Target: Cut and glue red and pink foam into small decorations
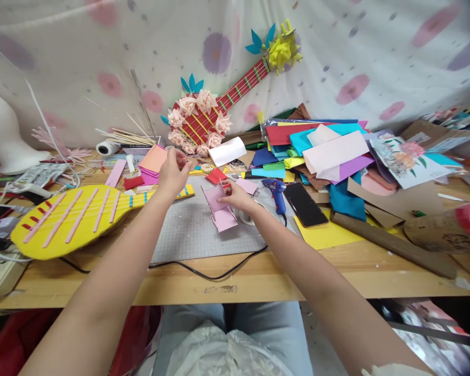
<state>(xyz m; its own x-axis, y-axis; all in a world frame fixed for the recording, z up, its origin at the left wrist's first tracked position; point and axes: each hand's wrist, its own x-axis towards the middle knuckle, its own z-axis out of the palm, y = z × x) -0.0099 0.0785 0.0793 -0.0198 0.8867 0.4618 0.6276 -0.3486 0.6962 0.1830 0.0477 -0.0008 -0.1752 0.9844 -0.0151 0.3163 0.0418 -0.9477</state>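
Observation:
My right hand (237, 197) grips a small pink folded piece (222, 218), shaped like a tiny chair with thin edges, above the grey cutting mat (176, 237). Raised to the left of it, my left hand (174, 171) has its fingertips pinched together; whatever is between them is too small to make out. Behind that hand lie orange and pink paper squares (153, 159). A roll of tape (247, 216) is partly hidden by my right wrist. To its right is a blue glue gun (275, 194).
A yellow paper lute (78, 222) lies at left, its neck passing behind my left forearm. A red flower-trimmed instrument (201, 122) leans at the back. A phone (305, 204) and piled coloured sheets (329, 146) occupy the right. A black cable (215, 275) crosses the front.

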